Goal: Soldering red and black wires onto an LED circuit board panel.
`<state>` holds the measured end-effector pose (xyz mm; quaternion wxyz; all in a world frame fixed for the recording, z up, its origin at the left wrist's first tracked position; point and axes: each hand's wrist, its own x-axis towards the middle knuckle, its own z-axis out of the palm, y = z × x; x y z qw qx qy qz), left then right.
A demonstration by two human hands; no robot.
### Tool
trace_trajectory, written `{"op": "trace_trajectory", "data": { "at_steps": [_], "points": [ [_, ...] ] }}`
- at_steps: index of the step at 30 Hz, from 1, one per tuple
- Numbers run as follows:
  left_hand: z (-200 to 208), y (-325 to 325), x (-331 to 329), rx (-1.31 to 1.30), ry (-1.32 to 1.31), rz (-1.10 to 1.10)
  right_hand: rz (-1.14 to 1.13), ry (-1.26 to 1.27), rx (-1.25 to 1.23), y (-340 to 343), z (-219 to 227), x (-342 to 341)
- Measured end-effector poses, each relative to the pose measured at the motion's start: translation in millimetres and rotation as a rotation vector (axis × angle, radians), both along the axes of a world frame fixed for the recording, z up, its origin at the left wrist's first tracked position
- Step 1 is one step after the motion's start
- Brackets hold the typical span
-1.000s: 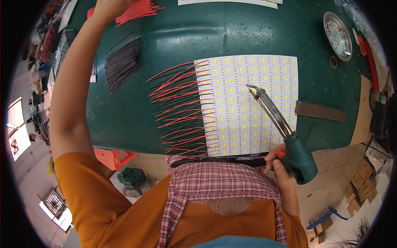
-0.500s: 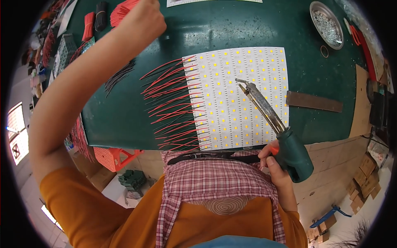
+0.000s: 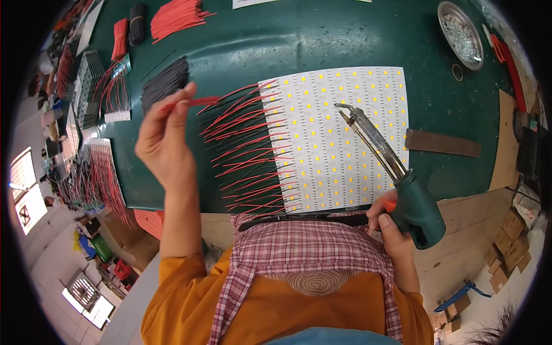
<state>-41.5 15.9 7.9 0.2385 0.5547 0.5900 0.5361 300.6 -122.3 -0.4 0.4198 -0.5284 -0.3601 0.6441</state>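
1. Green desk [image 3: 391, 34], worn and glossy, in a workshop; cardboard boxes [image 3: 509, 230] on the floor off to the right.
2. Nearest: checked apron [image 3: 310, 247] over an orange shirt, right up at the desk's front edge.
3. Right hand [image 3: 394, 230]: closed round the grip of a soldering gun [image 3: 405, 187], dark green handle, fingers by its orange-red trigger. Tip is over the board; can't tell if it touches.
4. White LED board [image 3: 328, 144]: flat on the desk in front of the person, rows of yellow chips. Red and black wires [image 3: 230, 127] fan out from its left edge.
5. Brown bar [image 3: 443, 144] at the board's right edge.
6. Left hand [image 3: 167, 132]: pinching red wire [image 3: 204, 100] between thumb and fingers, left of the board. Strand count unclear.
7. Black wire pile [image 3: 167, 80] just beyond that hand.
8. Metal bowl [image 3: 441, 26] of small shiny pieces, far right.
9. Farthest: loose red wire pile [image 3: 178, 17], with black bundle [image 3: 137, 26] and red bundle [image 3: 119, 40] to its left.
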Motion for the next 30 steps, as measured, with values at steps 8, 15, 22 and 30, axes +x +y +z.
{"op": "trace_trajectory", "data": {
  "at_steps": [8, 15, 22, 30],
  "points": [
    [-4, 5, -10, 0.012, -0.318, -0.138, 0.032, -0.045, -0.027, 4, 7, -5],
    [-7, 9, -27, -0.053, -0.428, -0.196, 0.01, -0.098, -0.077, 12, 21, -12],
    [65, 36, 17, 0.068, 0.25, -0.283, -0.346, 0.101, 0.178, 66, 69, -18],
    [11, 34, 66, 0.264, 0.719, -0.496, -0.375, -0.444, 0.537, 42, 91, 108]
  ]
}}
